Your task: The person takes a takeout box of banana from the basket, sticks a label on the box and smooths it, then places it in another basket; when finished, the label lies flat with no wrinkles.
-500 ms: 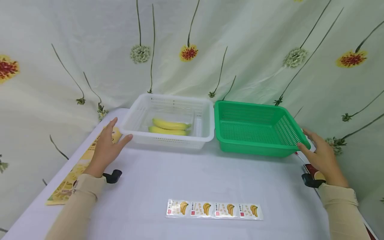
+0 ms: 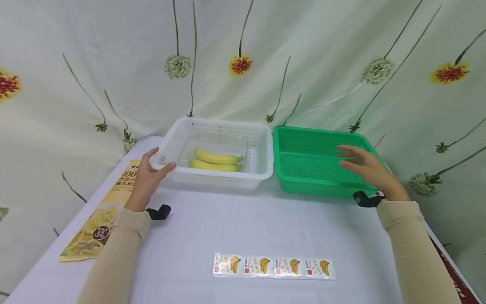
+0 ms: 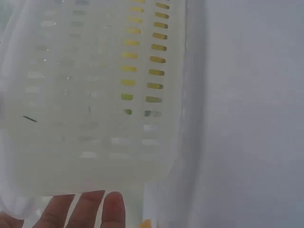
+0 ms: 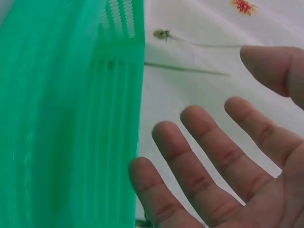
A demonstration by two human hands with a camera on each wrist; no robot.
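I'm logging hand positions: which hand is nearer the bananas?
Left. The left hand is at the left end of the white basket that holds the bananas; the right hand is farther off, at the right end of the green basket.

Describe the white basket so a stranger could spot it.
Look to the far side of the table, below the flowered cloth. Left of the green basket stands the white basket, with the left hand at its left end. Unlike its neighbour, it contains bananas.

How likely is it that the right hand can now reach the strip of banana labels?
Probably yes: the right hand looks empty, and the strip of banana labels lies uncovered on the table. It would need to draw back from the green basket.
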